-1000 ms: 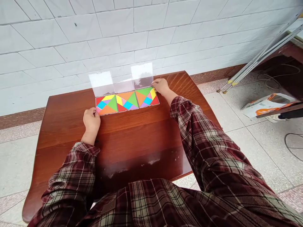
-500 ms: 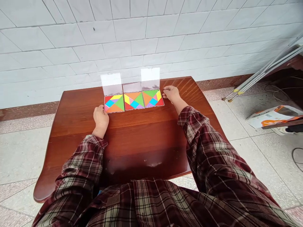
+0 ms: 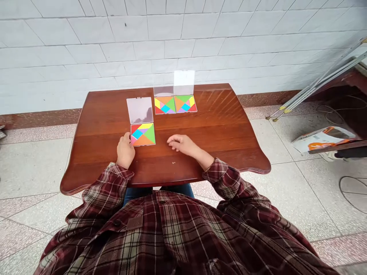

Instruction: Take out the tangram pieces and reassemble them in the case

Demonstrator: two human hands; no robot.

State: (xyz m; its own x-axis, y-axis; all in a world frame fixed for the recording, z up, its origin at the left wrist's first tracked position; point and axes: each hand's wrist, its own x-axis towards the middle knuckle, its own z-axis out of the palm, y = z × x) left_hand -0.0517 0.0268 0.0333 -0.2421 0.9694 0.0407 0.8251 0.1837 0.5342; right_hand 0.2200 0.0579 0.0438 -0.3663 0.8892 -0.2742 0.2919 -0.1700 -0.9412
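Note:
At the near left of the table, a tangram box point(image 3: 149, 134) lies with its clear lid point(image 3: 140, 110) raised; colourful pieces fill its square tray. My left hand point(image 3: 125, 151) grips this box by its left edge, the fingertips partly hidden. Right of it, my right hand point(image 3: 183, 145) hovers just over the tabletop, fingers loosely bent and slightly apart, holding nothing. Farther back, a second tangram box point(image 3: 164, 105) and a third tangram box point(image 3: 185, 104) stand side by side, both filled and with lids upright.
The brown wooden table point(image 3: 109, 114) has curved edges and stands against a white tiled wall point(image 3: 149, 49). On the right are metal crutches point(image 3: 318, 84), a white and orange carton point(image 3: 323, 139) and loose cables on the tiled floor.
My left hand has drawn the left tangram box towards me, away from the other two. My right hand has left the right end of the row and come nearer, to the table's middle.

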